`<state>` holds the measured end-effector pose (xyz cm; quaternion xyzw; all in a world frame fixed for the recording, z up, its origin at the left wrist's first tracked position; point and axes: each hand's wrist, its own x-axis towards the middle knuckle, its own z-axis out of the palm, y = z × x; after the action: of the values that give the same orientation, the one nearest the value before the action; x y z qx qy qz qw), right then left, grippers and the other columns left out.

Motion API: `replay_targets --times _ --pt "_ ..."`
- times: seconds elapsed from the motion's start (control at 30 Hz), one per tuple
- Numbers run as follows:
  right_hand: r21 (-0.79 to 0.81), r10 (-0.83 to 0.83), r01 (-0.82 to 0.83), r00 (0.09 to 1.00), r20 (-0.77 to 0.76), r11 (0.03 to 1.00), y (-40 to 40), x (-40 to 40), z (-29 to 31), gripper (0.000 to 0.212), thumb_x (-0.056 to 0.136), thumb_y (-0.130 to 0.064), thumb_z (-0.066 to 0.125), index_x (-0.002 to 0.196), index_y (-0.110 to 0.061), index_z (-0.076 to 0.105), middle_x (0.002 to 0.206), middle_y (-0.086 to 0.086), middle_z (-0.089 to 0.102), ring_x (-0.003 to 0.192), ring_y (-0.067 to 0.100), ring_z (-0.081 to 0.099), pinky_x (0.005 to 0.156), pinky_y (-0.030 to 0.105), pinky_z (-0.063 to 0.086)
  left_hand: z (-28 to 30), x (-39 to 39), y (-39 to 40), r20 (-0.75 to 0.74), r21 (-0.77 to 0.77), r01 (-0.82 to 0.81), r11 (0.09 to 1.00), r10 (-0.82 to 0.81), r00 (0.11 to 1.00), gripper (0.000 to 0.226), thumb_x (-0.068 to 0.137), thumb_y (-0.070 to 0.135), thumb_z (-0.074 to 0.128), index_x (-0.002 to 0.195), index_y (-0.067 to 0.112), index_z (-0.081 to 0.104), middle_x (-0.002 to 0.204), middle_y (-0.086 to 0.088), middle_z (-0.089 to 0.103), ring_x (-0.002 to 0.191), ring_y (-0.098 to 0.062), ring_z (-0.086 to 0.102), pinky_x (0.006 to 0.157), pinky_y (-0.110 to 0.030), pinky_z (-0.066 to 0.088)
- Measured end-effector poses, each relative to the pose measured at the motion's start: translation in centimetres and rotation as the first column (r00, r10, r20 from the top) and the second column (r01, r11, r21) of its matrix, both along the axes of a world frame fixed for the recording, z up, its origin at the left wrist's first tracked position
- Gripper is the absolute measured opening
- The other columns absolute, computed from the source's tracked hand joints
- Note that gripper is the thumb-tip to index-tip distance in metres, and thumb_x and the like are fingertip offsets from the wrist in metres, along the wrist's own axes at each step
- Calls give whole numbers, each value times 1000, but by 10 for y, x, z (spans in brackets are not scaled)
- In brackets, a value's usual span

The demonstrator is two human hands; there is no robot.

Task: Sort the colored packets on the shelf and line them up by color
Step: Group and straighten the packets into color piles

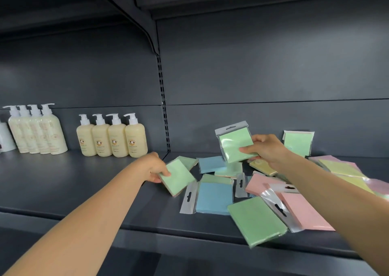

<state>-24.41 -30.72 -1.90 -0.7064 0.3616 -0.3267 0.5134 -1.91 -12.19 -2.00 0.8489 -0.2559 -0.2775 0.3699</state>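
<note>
Two bare forearms reach in from the bottom edge toward the dark grey metal shelf (84, 176). Left hand (153, 166) has its fingers closed on the near corner of a flat green square packet in clear wrap (177, 176), which sits at the left fringe of the jumble, seemingly tilted up off the shelf with another green packet just behind it. Right hand (267, 149) pinches the lower right corner of a second green packet with a grey hang tab (235, 144), held upright and clear above the pile.

Below and between the hands lies the unsorted heap: a blue square packet (214, 197), a large green packet hanging near the front lip (256, 221), pink packets (303, 210) overlapping to the right, and yellow ones (345, 170) further right. One green packet stands leaning against the back panel (297, 143), apparently the start of a green row. Cream pump bottles (111, 139) stand well apart to the left.

To do this step well, I would bring both green packets to that leaning one and stand them the same way up, tabs on top, edges flush. Corner grips on slick wrap can slip, so a fuller hold helps. The green packet at the lip should go next, before it is knocked off.
</note>
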Motion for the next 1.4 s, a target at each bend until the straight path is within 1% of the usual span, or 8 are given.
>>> replay_targets --times 0.07,0.17,0.33,0.47,0.87,1.07,1.27,1.4 --pt "10 -11 10 999 45 1000 6 -17 6 28 73 -2 77 99 2 67 100 17 71 86 34 69 82 43 58 12 -11 7 -51 -164 -52 985 44 998 34 86 -12 56 119 -5 51 124 -24 58 109 -33 59 85 -35 49" --pt "31 -40 36 988 151 999 21 -48 11 23 78 3 70 101 0 66 90 11 71 65 20 69 58 24 58 23 -37 14 -165 -390 -118 913 57 985 23 88 -15 50 109 -8 56 125 -26 57 114 -37 57 82 -37 48" --pt "70 -124 112 969 214 991 46 -110 5 17 86 0 64 103 -1 65 91 11 70 54 7 65 46 16 48 19 -103 15 -318 -534 -178 826 -2 948 33 85 -11 57 118 -6 55 122 -23 60 105 -33 61 87 -34 49" --pt "83 -205 191 952 225 978 73 -172 -6 12 87 1 61 95 -7 66 103 10 70 90 27 69 86 37 55 10 -167 12 -386 -602 -187 776 -78 919 34 82 -8 63 116 -2 58 117 -17 62 96 -23 59 75 -24 50" --pt "31 -375 380 892 252 924 102 -349 -15 22 84 -4 67 105 -12 70 97 1 72 93 16 68 84 26 52 3 -331 -17 -479 -643 -114 758 -281 832 45 87 -13 52 129 -1 47 131 -16 56 119 -30 55 82 -33 50" --pt "113 -488 478 819 302 871 67 -426 -30 48 78 -10 75 124 -5 60 115 7 66 102 21 65 92 33 53 3 -395 -59 -462 -652 -92 752 -298 835 26 84 -11 59 107 1 56 119 -15 60 110 -31 60 79 -34 53" --pt "170 -552 527 764 334 833 1 -497 -41 58 77 -6 76 128 3 51 111 8 61 104 25 62 90 35 52 -2 -460 -129 -425 -663 -90 743 -274 863 28 80 -6 67 105 1 59 113 -15 64 88 -27 63 76 -28 53" --pt "151 -541 520 790 290 841 -61 -548 -42 37 76 -3 75 110 3 62 109 12 66 103 28 64 93 42 52 -14 -502 -186 -439 -647 -124 752 -235 867 26 80 -6 68 103 1 59 111 -14 63 90 -27 62 81 -27 49"
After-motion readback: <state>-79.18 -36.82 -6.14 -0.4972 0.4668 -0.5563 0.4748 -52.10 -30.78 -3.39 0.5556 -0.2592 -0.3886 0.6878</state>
